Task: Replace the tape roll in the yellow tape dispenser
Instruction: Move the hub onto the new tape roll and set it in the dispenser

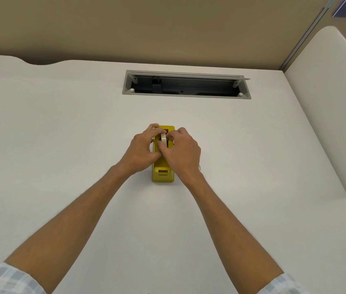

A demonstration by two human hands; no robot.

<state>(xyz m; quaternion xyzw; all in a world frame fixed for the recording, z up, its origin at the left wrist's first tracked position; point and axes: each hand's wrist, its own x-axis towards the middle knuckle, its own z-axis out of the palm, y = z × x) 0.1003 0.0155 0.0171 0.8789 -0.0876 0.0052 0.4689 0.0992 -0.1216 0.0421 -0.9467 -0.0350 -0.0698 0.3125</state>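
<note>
While both hands meet over the dispenser (163,174), left hand (141,150) and right hand (181,152) pinch the tape roll (163,138) between them.

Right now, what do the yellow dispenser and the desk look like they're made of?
The yellow tape dispenser looks like moulded plastic, judging by its even colour, soft sheen and rounded edges. The desk looks like matte white laminate, smooth and without grain, though its core can't be told. The tape roll looks like pale, slightly glossy film.
</note>
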